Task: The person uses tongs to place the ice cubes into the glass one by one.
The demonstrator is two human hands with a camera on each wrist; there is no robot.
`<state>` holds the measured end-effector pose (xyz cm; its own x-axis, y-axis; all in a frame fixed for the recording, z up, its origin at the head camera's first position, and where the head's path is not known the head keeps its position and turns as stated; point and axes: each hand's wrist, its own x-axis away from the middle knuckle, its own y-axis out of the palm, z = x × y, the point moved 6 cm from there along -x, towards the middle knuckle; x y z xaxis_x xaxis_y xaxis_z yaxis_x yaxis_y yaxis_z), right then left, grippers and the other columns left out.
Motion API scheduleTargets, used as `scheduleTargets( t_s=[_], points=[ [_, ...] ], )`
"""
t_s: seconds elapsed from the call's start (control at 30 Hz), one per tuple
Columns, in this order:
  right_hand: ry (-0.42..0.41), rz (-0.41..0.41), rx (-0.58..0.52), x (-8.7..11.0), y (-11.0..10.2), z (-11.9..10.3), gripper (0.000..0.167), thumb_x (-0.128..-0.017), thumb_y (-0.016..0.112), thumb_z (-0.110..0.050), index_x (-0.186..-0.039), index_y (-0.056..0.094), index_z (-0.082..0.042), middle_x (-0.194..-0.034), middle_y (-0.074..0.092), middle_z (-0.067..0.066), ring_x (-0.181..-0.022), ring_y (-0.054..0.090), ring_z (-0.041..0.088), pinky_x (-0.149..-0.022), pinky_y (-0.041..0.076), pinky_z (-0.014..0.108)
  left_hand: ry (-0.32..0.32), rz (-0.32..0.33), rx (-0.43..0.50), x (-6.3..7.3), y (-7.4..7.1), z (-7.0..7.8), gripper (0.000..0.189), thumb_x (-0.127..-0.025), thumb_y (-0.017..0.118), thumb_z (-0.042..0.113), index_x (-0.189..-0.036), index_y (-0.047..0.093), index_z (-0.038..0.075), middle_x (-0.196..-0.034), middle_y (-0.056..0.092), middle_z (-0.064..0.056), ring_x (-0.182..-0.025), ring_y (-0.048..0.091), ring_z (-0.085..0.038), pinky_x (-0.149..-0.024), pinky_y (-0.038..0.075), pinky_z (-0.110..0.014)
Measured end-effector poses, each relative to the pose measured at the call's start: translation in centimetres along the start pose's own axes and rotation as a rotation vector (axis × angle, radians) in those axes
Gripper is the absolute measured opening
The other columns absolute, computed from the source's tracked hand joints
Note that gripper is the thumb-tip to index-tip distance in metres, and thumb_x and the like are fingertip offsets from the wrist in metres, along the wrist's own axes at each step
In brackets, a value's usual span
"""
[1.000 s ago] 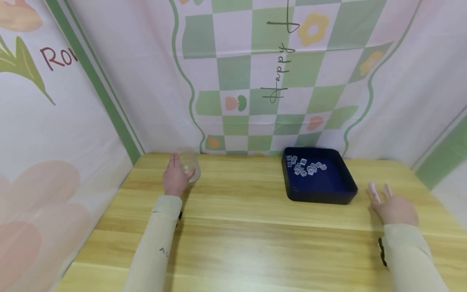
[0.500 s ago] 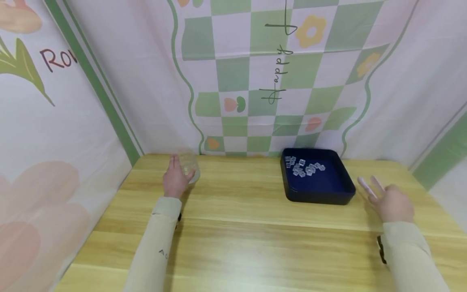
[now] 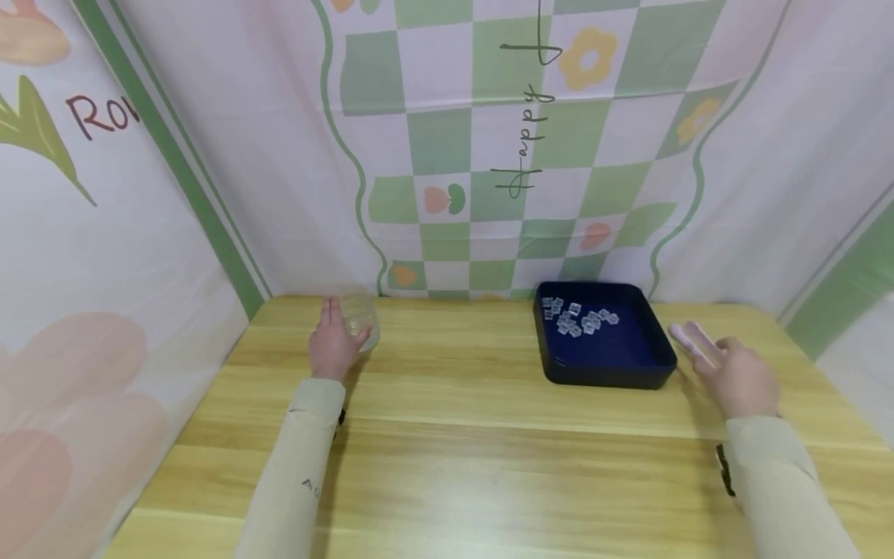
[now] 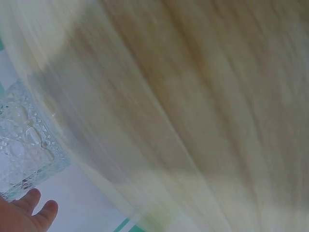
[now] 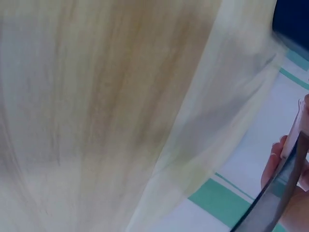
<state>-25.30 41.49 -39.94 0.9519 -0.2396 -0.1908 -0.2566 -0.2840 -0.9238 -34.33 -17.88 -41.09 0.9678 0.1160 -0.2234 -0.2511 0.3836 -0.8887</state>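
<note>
At the table's far left, my left hand (image 3: 331, 347) holds a clear glass (image 3: 366, 320), fingers along its left side and thumb across its near side. In the left wrist view the patterned glass (image 4: 24, 140) shows at the left edge, with two fingertips below it. My right hand (image 3: 743, 384) grips pale pink tongs (image 3: 701, 345), whose tips point up and left beside the dark blue tray (image 3: 608, 377). Several clear cubes (image 3: 590, 321) lie in the tray's left and middle part. Only part of the tongs (image 5: 293, 133) appears in the right wrist view, behind a dark band.
The wooden table (image 3: 454, 435) ends at the back against a patterned curtain (image 3: 447, 155). Another printed cloth (image 3: 140, 272) hangs along the left side. Bare tabletop lies between the glass and the tray.
My right hand has moved left and slightly forward, bringing the tongs' tips closer to the tray's right side; the tongs now lean left. The left hand stays at the glass.
</note>
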Motion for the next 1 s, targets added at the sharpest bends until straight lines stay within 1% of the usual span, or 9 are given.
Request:
scheduleTargets(
  t_s=[0.1, 0.23, 0.33, 0.4, 0.53, 0.67, 0.77, 0.9, 1.0],
  points=[
    [0.004, -0.019, -0.015, -0.2, 0.0, 0.1, 0.06, -0.092, 0.057, -0.03, -0.124, 0.043, 0.019, -0.107, 0.051, 0.045, -0.082, 0.056, 0.053, -0.061, 0.047, 0.055, 0.004, 0.005, -0.002, 0.0, -0.1, 0.1, 0.093, -0.088, 0.062, 0.048, -0.149, 0.018, -0.006, -0.157, 0.021, -0.023, -0.109, 0.059, -0.042, -0.085, 0.054, -0.051],
    [0.015, -0.049, -0.024, -0.4, 0.0, 0.3, 0.064, -0.093, 0.056, -0.033, -0.128, 0.039, 0.019, -0.111, 0.049, 0.045, -0.085, 0.054, 0.053, -0.064, 0.046, 0.057, 0.011, 0.016, -0.003, 0.0, -0.2, 0.3, 0.092, -0.088, 0.063, 0.046, -0.149, 0.019, -0.006, -0.156, 0.023, -0.023, -0.093, 0.063, -0.04, -0.075, 0.056, -0.047],
    [0.012, -0.049, -0.023, -0.6, 0.0, 0.2, 0.064, -0.093, 0.055, -0.032, -0.128, 0.039, 0.018, -0.111, 0.048, 0.046, -0.087, 0.053, 0.054, -0.064, 0.046, 0.058, 0.01, 0.011, -0.003, 0.0, -0.3, 0.3, 0.092, -0.088, 0.063, 0.046, -0.149, 0.018, -0.006, -0.157, 0.022, -0.022, -0.081, 0.063, -0.036, -0.069, 0.055, -0.045],
    [0.002, -0.045, -0.02, -0.7, 0.0, 0.1, 0.063, -0.093, 0.055, -0.031, -0.128, 0.04, 0.019, -0.11, 0.047, 0.047, -0.087, 0.052, 0.055, -0.066, 0.045, 0.06, 0.006, 0.005, -0.001, 0.1, -0.3, 0.4, 0.091, -0.088, 0.062, 0.046, -0.149, 0.018, -0.006, -0.157, 0.022, -0.022, -0.079, 0.062, -0.035, -0.068, 0.055, -0.044],
    [-0.048, -0.029, -0.015, -0.7, 0.0, -0.4, 0.06, -0.092, 0.054, -0.026, -0.126, 0.041, 0.022, -0.106, 0.047, 0.049, -0.085, 0.051, 0.056, -0.068, 0.045, 0.064, 0.005, 0.0, 0.004, 0.1, -0.3, 0.4, 0.091, -0.089, 0.062, 0.046, -0.149, 0.018, -0.006, -0.157, 0.022, -0.022, -0.082, 0.062, -0.036, -0.069, 0.055, -0.044],
    [-0.083, -0.052, -0.025, -0.6, 0.1, -0.6, 0.062, -0.091, 0.054, -0.022, -0.128, 0.038, 0.025, -0.108, 0.043, 0.052, -0.089, 0.047, 0.06, -0.074, 0.042, 0.07, 0.011, 0.006, -0.002, 0.1, -0.2, 0.4, 0.091, -0.089, 0.061, 0.046, -0.149, 0.018, -0.006, -0.157, 0.022, -0.022, -0.082, 0.063, -0.036, -0.069, 0.055, -0.045],
    [-0.075, -0.095, -0.048, -0.6, 0.1, -0.6, 0.066, -0.09, 0.055, -0.02, -0.133, 0.03, 0.024, -0.113, 0.037, 0.054, -0.092, 0.043, 0.063, -0.077, 0.039, 0.073, 0.017, 0.017, -0.004, 0.1, -0.2, 0.3, 0.09, -0.089, 0.062, 0.046, -0.149, 0.019, -0.007, -0.156, 0.023, -0.023, -0.08, 0.062, -0.036, -0.068, 0.055, -0.044],
    [-0.059, -0.107, -0.073, -0.7, -0.3, -0.6, 0.068, -0.089, 0.058, -0.015, -0.137, 0.027, 0.02, -0.114, 0.032, 0.054, -0.084, 0.047, 0.059, -0.064, 0.046, 0.064, 0.025, 0.025, -0.009, 0.1, -0.1, 0.4, 0.09, -0.088, 0.063, 0.045, -0.148, 0.021, -0.007, -0.156, 0.024, -0.023, -0.072, 0.06, -0.032, -0.062, 0.054, -0.041],
    [-0.055, -0.066, -0.085, -0.9, -0.8, -0.8, 0.064, -0.087, 0.06, -0.01, -0.136, 0.03, 0.02, -0.111, 0.035, 0.051, -0.08, 0.048, 0.055, -0.057, 0.047, 0.058, 0.033, 0.027, -0.014, 0.1, -0.1, 0.5, 0.09, -0.088, 0.064, 0.044, -0.148, 0.021, -0.007, -0.155, 0.025, -0.024, -0.064, 0.057, -0.027, -0.057, 0.053, -0.038]
  ],
)
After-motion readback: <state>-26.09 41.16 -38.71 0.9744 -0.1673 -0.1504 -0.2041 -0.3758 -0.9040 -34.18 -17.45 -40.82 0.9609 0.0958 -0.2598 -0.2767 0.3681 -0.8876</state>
